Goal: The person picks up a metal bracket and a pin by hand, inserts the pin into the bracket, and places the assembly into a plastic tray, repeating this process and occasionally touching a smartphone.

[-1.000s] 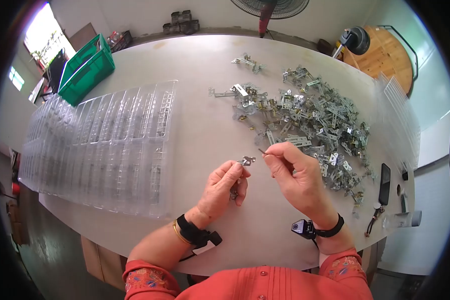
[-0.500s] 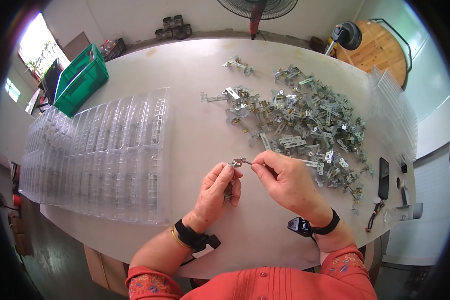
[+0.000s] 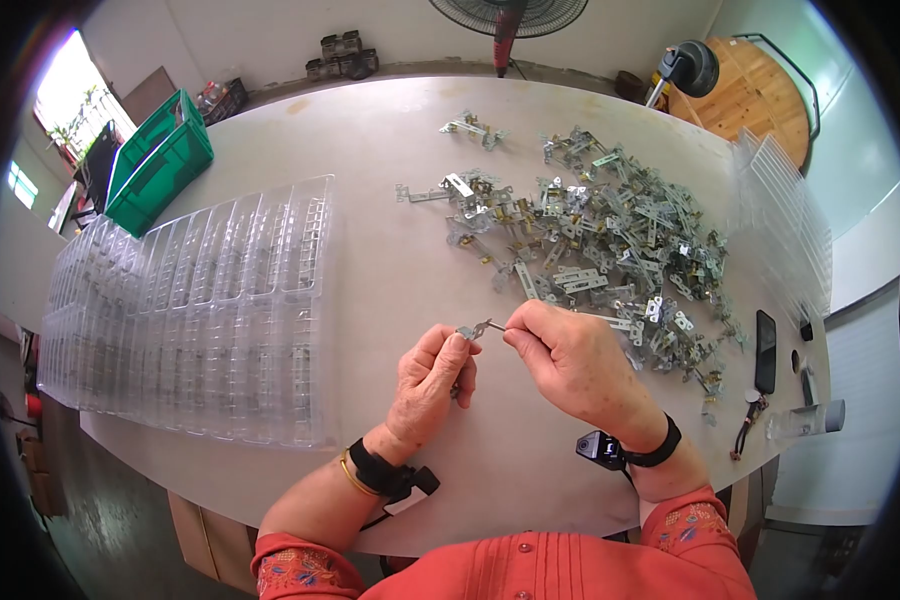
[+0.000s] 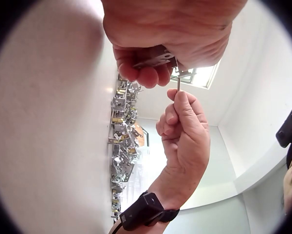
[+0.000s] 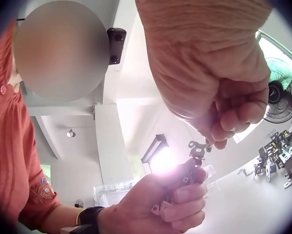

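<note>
Over the near bench, the left grip is clamped on a bracket. At its 3 o'clock, the right grip pinches a pin touching the bracket. Parts heap at 1 o'clock, trays at 10.

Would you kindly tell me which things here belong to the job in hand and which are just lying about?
In hand: metal bracket in left hand; thin pin pinched by right hand; bracket pile, probably clear trays.
Lying about: green crate, fan, black handset.
</note>
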